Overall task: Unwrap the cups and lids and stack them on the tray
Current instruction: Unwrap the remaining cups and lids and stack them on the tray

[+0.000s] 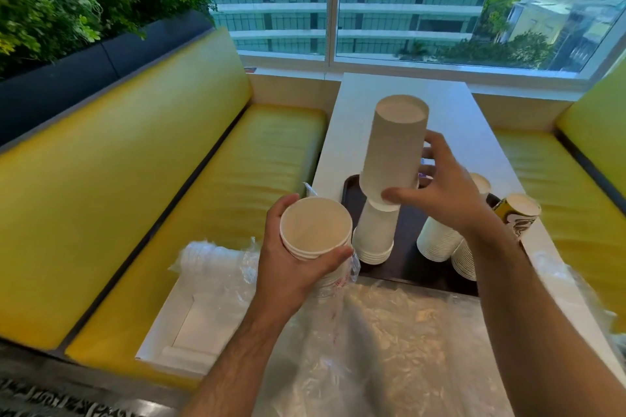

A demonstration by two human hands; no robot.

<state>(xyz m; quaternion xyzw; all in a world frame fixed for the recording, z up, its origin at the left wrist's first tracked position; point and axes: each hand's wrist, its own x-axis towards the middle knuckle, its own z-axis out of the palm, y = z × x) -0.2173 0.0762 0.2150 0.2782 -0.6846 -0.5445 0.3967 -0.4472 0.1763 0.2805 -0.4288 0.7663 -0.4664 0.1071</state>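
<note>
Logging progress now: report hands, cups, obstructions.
Left hand grips upright cup stack. Right hand holds inverted cups atop tall stack on tray. Loose plastic wrap covers near table.

A café or canteen booth, high in a city building. Yellow padded bench seats (162, 200) on both sides of a narrow white desk (423, 112), a planter of greenery (67, 3) behind the left backrest, wide windows (406, 0) onto neighbouring blocks, paper cup stacks (437, 240) on a dark serving tray (410, 247).
</note>
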